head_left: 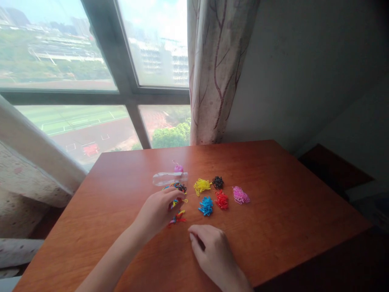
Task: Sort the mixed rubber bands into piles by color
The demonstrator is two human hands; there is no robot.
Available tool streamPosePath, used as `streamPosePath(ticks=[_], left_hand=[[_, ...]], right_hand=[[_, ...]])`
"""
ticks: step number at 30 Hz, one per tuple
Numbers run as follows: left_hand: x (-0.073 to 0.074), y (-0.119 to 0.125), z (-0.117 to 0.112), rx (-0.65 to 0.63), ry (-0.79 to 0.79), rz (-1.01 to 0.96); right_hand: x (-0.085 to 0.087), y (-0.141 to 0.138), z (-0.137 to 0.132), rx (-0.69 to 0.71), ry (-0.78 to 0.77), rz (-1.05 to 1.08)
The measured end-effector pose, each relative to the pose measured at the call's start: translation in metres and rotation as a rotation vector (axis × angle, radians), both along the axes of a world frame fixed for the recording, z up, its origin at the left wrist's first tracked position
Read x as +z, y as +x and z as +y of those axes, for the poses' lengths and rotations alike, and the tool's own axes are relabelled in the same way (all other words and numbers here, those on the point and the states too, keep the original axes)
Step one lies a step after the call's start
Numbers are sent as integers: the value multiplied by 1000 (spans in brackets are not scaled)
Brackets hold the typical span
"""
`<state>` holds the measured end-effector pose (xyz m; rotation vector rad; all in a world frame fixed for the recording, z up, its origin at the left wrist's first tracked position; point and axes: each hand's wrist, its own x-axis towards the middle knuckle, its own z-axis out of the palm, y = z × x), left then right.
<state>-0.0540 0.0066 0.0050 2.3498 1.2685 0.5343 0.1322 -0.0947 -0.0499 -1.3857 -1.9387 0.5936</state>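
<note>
My left hand [158, 211] rests on a mixed heap of small coloured rubber bands [178, 187], its fingers curled over some of them. A few loose bands [178, 217] lie just below that hand. My right hand [212, 253] lies on the wooden table [288, 211] nearer to me, fingers pinched together on something I cannot make out. To the right lie sorted little piles: yellow [202, 185], black [217, 182], blue [206, 205], red [221, 199] and pink [240, 195].
A clear plastic bag or tube [169, 178] lies behind the mixed heap, with a small pink item [178, 167] beyond it. A patterned curtain [217, 69] hangs at the window behind the table. A dark wooden piece [332, 166] stands to the right.
</note>
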Motion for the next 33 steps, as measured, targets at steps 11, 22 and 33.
streamPosePath(ticks=[11,22,33], left_hand=[[-3,50,36,-76,40,191],[-8,47,36,-14,92,278],[-8,-14,-5,115,84,232]], right_hand=[[-4,-2,2,2,0,-4],[-4,-1,1,3,1,-8],[1,-2,2,3,-23,-82]])
